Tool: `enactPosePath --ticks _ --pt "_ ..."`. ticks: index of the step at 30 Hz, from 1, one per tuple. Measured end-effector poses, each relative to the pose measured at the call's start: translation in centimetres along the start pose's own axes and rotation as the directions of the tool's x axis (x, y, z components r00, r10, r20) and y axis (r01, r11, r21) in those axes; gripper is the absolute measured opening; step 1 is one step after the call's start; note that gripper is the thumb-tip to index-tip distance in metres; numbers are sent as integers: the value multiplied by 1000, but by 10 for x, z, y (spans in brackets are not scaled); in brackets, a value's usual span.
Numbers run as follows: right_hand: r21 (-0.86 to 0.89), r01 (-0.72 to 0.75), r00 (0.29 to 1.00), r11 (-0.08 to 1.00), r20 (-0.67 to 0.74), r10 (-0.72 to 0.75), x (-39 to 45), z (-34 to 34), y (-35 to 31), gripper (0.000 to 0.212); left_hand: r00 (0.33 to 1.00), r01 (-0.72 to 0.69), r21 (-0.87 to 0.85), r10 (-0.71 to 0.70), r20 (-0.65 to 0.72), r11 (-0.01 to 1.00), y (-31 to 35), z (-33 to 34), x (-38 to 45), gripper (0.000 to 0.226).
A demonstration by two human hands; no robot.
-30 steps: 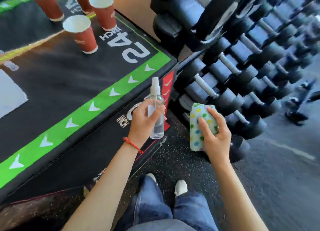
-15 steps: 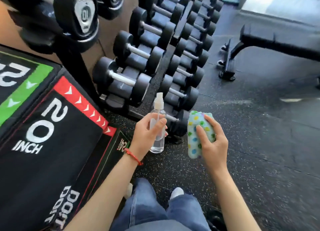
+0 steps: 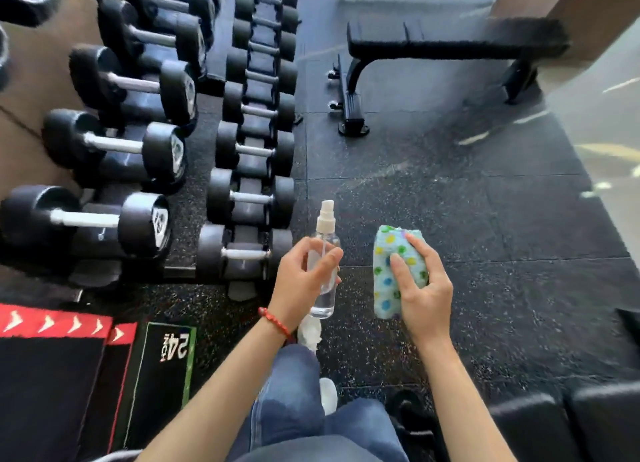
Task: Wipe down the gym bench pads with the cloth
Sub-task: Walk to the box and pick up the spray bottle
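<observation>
My left hand (image 3: 304, 281) grips a clear spray bottle (image 3: 325, 299) with a white nozzle, held upright above the floor. My right hand (image 3: 420, 295) holds a folded pale-blue cloth (image 3: 389, 253) with coloured dots, just right of the bottle. A black flat gym bench (image 3: 450, 42) stands at the far side of the floor, well beyond both hands. Another black pad (image 3: 540, 423) shows at the bottom right corner, beside my legs.
A rack of black dumbbells (image 3: 138, 150) fills the left side, with a second row (image 3: 252, 150) closer to the middle. Stacked plyo boxes (image 3: 52, 375) with red and green stripes sit at the bottom left. Speckled rubber floor (image 3: 485, 236) lies between me and the bench.
The view has swung right, away from the plyo box and cups, bringing the dumbbell rack and then the flat bench into sight. Both hands keep the same hold on bottle and cloth.
</observation>
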State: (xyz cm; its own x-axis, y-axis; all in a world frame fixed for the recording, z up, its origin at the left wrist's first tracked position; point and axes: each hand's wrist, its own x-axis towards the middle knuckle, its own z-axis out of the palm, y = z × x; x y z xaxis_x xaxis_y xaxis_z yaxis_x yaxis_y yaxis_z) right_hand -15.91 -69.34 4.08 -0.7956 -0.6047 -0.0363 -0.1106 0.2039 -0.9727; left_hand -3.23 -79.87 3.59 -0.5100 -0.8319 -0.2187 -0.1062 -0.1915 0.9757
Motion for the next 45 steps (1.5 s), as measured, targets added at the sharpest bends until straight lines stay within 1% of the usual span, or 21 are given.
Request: enactPosePath --ticks 2,4,6,11,12,15,19,21,24,29,34,36,40,44,45 --pt "-11 -11 999 1000 -41 11 20 -1 5 33 1000 1 51 -2 7 999 -1 9 24 45" --pt "-7 -24 998 1000 -60 23 44 1 9 32 1000 -18 64 17 18 998 0 16 51 56" --pt "2 -37 996 999 -87 37 69 4 7 31 999 -27 69 25 24 997 5 23 80 58" --pt "-25 -10 990 1000 -142 6 131 13 -7 30 995 -45 50 41 91 998 23 34 147 64" --pt "-36 -10 989 999 -149 4 141 14 -8 30 994 -38 45 33 109 998 27 37 158 62" --pt "-36 -21 983 999 -184 14 165 15 -8 30 985 -21 -6 22 169 1000 38 46 185 44" --pt "-56 -42 982 998 -187 31 197 13 -5 31 974 10 -42 0 226 999 43 60 217 33" --pt "-51 -63 982 997 -181 52 214 11 -2 31 970 42 -75 -23 241 996 44 68 233 32" --pt "-51 -62 983 997 -175 52 244 6 2 31 965 96 -104 -67 255 990 46 86 259 41" --pt "-46 -36 990 998 -139 29 311 -9 11 31 961 147 -158 -103 255 976 53 127 310 26" --pt "-11 -16 996 1000 -83 15 399 -37 12 31 974 162 -185 -127 189 969 69 180 371 24" --pt "-11 -11 997 1000 -71 10 434 -53 9 31 974 184 -191 -153 169 964 78 206 395 28" --pt "-43 -7 998 999 -70 4 499 -81 9 31 975 204 -159 -185 125 966 97 252 441 33" --pt "-46 -9 997 999 -80 5 551 -94 10 30 976 199 -93 -189 112 975 111 281 482 23" --pt "-36 -13 997 999 -82 10 563 -94 10 30 974 202 -62 -194 114 977 113 286 493 24"
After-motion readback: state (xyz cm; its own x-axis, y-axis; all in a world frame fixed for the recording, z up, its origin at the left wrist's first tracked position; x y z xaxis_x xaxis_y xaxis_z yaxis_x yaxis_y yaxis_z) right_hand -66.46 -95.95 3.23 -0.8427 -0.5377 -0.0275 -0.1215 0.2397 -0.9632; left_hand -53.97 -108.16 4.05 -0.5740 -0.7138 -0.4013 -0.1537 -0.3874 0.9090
